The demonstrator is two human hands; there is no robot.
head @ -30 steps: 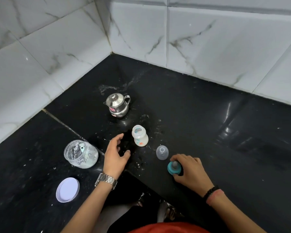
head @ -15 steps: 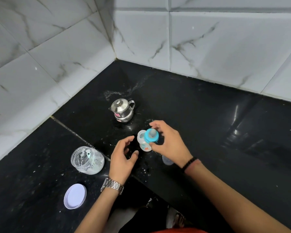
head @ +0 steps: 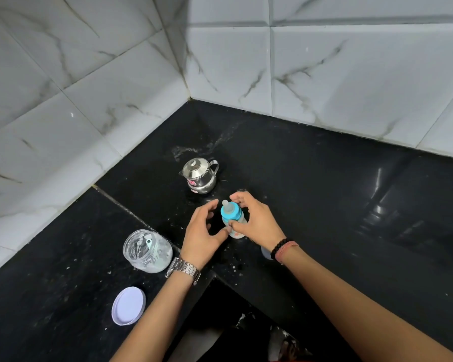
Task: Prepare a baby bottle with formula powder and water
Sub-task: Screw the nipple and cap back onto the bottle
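A black stone worktop (head: pixel 324 205) fills the corner below white marbled wall tiles (head: pixel 351 74), its surface speckled with pale powder and a smear of liquid near the back. On its left part stands an open clear jar (head: pixel 147 250) with white formula powder at the bottom and a scoop inside; the jar's white lid (head: pixel 128 305) lies flat nearer the edge, apart from it. Toward the corner sits a small lidded steel jug (head: pixel 199 176) bearing a red label. Just in front of the jug, the baby bottle (head: pixel 233 220) stands upright on the worktop with its blue teat ring (head: pixel 230 210) on top. The right hand (head: pixel 256 220) grasps the ring, thumb and fingers curled round it. The left hand (head: pixel 203 231), wearing a metal watch (head: pixel 183 269), is half-curled beside the bottle with its thumb tip touching the lower body. A clear cap (head: pixel 266 253) peeks out behind the right wrist.
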